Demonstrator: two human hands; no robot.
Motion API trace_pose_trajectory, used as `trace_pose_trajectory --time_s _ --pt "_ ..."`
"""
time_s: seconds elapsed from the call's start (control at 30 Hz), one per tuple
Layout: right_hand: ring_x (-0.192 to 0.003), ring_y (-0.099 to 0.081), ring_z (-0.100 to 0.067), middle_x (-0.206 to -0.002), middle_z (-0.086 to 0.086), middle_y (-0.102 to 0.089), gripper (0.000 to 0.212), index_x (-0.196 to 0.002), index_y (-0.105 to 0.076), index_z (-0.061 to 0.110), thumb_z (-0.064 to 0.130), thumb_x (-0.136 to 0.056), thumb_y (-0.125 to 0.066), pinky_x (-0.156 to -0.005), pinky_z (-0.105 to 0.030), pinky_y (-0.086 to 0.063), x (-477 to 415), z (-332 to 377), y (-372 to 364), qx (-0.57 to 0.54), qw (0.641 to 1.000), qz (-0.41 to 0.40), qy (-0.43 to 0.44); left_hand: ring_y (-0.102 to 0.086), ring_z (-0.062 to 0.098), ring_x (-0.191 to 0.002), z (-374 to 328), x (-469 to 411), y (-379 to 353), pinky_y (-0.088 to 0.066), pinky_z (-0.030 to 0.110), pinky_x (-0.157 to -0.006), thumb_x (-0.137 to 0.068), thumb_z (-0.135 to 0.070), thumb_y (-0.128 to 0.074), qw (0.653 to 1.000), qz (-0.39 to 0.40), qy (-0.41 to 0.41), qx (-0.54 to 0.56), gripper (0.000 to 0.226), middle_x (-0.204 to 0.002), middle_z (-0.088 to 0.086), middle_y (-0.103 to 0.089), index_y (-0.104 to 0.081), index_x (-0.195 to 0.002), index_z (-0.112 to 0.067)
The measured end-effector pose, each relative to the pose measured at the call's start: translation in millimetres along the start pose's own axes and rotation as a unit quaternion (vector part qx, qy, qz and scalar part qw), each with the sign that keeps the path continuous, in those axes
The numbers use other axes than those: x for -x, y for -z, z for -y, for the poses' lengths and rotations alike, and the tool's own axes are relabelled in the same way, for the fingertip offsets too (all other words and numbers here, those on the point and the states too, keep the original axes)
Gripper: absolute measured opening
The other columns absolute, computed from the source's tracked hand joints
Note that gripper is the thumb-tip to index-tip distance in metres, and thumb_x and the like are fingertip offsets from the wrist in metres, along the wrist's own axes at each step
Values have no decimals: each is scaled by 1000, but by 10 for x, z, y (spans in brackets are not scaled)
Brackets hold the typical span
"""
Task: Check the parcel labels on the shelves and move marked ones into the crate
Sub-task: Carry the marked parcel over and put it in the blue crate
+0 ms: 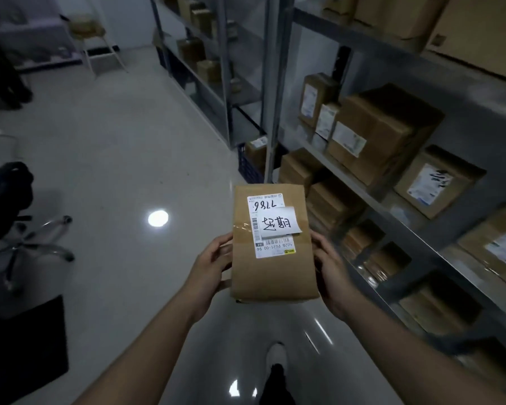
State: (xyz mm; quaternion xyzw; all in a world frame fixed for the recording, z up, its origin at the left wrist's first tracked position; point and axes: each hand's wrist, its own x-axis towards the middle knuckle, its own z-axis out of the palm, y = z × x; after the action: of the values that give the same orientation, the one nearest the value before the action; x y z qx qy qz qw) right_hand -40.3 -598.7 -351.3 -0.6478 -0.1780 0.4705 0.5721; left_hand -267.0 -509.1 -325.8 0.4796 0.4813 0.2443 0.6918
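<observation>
I hold a brown cardboard parcel (270, 270) in front of me with both hands. Its top face carries a white shipping label with the handwritten number 7786 and a white handwritten note (278, 224) stuck over it. My left hand (214, 266) grips the parcel's left side and my right hand (330, 268) grips its right side. A dark blue crate (247, 165) stands on the floor ahead beside the shelf post, with a labelled box inside it.
Grey metal shelves (351, 179) full of labelled cardboard parcels run along my right. A second shelf unit (222, 71) stands further back. An office chair (21, 229) is at the left, a white stool (100, 51) far back. Glossy floor stretches ahead; my shoe (276, 356) shows below.
</observation>
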Motion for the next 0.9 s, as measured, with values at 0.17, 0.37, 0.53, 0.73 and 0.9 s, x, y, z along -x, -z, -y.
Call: trace_pose_trajectory --time_s 0.17,0.37,0.53,0.73,0.9 --pt "-121 -71 -23 -126 3 -77 34 -131 -70 37 23 -112 -45 -96 -45 -59 -1363 115 -726 21 997 61 -29 -66 22 -123 -299 -1159 493 -58 42 -85 -109 -26 -52 997 -78 23 3 32 -127 -2 -74 -63 -136 -40" --pt "-125 -69 -25 -134 1 -74 37 -141 -63 36 42 -107 -49 -109 -60 -53 -2692 465 -1572 40 990 117 -69 -69 23 -117 -818 -2363 1114 -59 44 -89 -111 -18 -44 992 -118 52 9 38 -113 4 -78 -62 -137 -38" --pt "-120 -72 -22 -124 5 -78 36 -130 -68 45 26 -114 -42 -106 -53 -56 -3888 647 -2446 47 993 79 -76 -71 21 -113 -1275 -3727 1759 -59 38 -85 -112 -29 -45 992 -109 62 25 32 -117 1 -78 -64 -137 -36" --pt "-116 -72 -18 -123 4 -78 33 -132 -66 38 22 -111 -46 -90 -39 -56 -5170 806 -3329 28 995 -21 -90 -68 13 -113 -1740 -5364 2417 -56 32 -83 -112 -37 -45 994 -56 87 20 31 -123 -8 -74 -63 -137 -37" --pt "-117 -70 -18 -124 4 -77 28 -135 -64 37 33 -110 -51 -92 -43 -55 -6111 1087 -3845 -6 992 -48 -114 -65 13 -116 -2220 -6511 2765 -56 36 -91 -113 -40 -39 992 -12 120 -23 37 -125 -12 -70 -58 -145 -33"
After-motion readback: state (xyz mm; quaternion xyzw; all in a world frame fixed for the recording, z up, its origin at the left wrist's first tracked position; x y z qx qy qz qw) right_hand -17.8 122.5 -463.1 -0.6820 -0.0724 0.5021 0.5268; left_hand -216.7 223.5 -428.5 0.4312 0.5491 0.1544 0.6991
